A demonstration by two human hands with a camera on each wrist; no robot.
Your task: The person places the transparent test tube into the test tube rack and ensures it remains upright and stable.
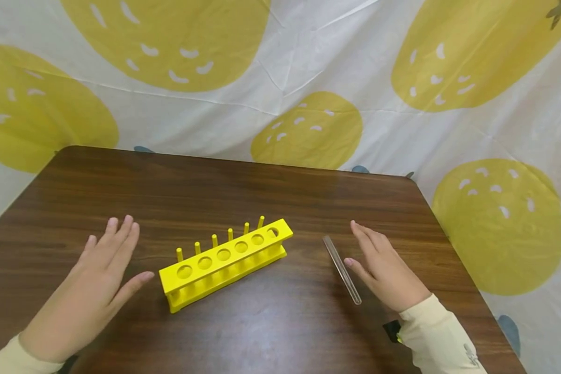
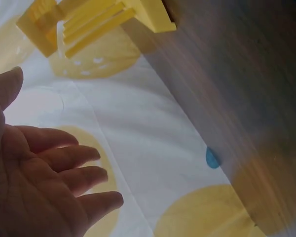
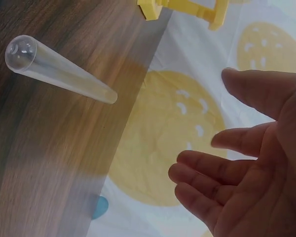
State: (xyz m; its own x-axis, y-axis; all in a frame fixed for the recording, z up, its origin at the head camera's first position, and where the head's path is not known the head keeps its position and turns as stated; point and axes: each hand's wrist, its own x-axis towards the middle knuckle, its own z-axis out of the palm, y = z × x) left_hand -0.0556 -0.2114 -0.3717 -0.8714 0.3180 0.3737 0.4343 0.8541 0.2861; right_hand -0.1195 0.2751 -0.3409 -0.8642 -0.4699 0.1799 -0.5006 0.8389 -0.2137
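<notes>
A yellow test tube rack stands on the table between the two hands, with a row of round holes along its top and pegs along its back. To its right lies a clear test tube, its rounded end toward the near edge. My left hand is held left of the rack, fingers straight and thumb out, touching nothing. Just right of the tube is my right hand, fingers extended and apart from the tube. The right wrist view shows the tube lying beyond the open palm.
The dark wooden table ends at a back edge with rounded corners. Behind it hangs a white cloth printed with yellow fruit shapes. A small black object shows by the right sleeve cuff.
</notes>
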